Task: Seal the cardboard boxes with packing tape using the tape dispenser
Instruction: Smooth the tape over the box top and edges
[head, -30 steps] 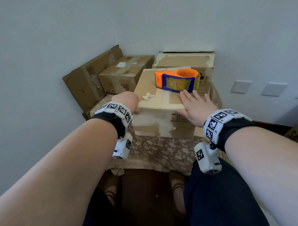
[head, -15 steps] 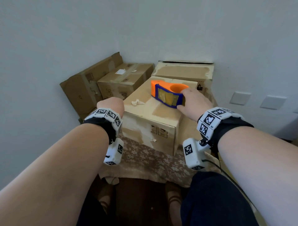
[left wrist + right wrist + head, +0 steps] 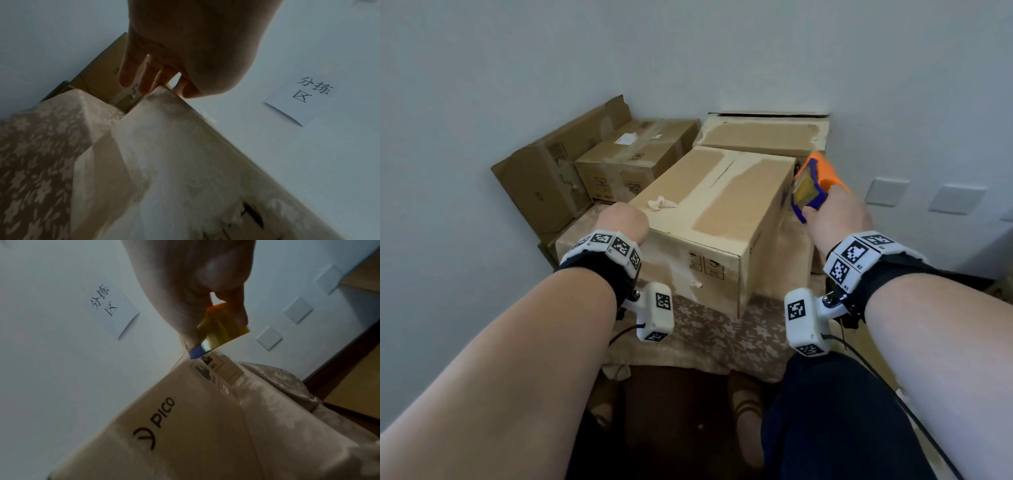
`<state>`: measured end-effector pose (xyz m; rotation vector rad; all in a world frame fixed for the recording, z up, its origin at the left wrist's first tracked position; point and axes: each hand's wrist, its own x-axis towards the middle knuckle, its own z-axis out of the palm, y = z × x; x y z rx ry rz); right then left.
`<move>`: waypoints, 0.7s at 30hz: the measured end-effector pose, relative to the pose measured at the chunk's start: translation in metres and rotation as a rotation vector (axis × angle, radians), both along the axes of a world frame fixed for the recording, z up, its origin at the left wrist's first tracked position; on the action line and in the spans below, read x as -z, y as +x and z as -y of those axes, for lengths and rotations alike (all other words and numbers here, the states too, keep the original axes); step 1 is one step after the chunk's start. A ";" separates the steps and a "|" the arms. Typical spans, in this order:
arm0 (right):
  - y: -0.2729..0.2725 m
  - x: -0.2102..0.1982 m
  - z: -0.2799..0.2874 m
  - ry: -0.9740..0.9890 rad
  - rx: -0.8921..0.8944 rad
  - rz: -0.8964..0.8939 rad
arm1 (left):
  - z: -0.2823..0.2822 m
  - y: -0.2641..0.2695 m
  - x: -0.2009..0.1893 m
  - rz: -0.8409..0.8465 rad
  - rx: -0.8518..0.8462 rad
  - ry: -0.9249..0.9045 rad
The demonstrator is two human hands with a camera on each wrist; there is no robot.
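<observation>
While the tape dispenser [image 3: 815,183] is gripped by curled fingers of the right hand [image 3: 837,214] off the far right corner of the front box [image 3: 709,205], steadied only by the left hand's [image 3: 625,222] extended fingers, a crooked strip is risked if it slides.

In the head view the right hand [image 3: 837,212] covers the lower part of the orange and blue plastic tape dispenser [image 3: 812,183]; the left hand's [image 3: 625,221] fingers are hidden behind the tan cardboard box [image 3: 709,219].
</observation>
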<state>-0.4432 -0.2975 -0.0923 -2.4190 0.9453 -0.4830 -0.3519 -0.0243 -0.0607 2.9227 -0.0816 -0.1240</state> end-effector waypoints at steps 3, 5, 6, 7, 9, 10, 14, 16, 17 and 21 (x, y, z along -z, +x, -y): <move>0.006 0.015 -0.002 0.025 -0.015 -0.046 | -0.001 0.004 0.013 0.005 -0.116 -0.225; 0.013 0.028 -0.004 0.046 -0.098 -0.060 | -0.003 0.004 0.021 0.012 -0.196 -0.428; 0.016 0.035 -0.005 0.071 -0.117 -0.082 | -0.004 0.005 0.024 0.027 -0.215 -0.509; 0.020 0.040 -0.006 0.106 -0.107 -0.102 | -0.005 0.007 0.027 0.033 -0.238 -0.604; 0.029 0.049 -0.009 0.198 -0.009 -0.154 | -0.009 0.013 0.033 0.003 -0.329 -0.823; 0.034 0.054 -0.009 0.216 0.027 -0.190 | -0.011 0.015 0.037 -0.038 -0.382 -0.919; 0.041 0.064 -0.011 0.229 -0.038 -0.266 | -0.021 0.014 0.052 -0.320 -0.460 -1.127; 0.043 0.067 -0.015 0.182 -0.125 -0.201 | -0.025 0.014 0.059 -0.314 -0.493 -1.196; 0.044 0.067 -0.019 0.176 -0.155 -0.201 | -0.027 0.014 0.061 -0.290 -0.500 -1.215; 0.049 0.073 -0.034 0.208 -0.221 -0.301 | -0.034 0.012 0.063 -0.233 -0.504 -1.244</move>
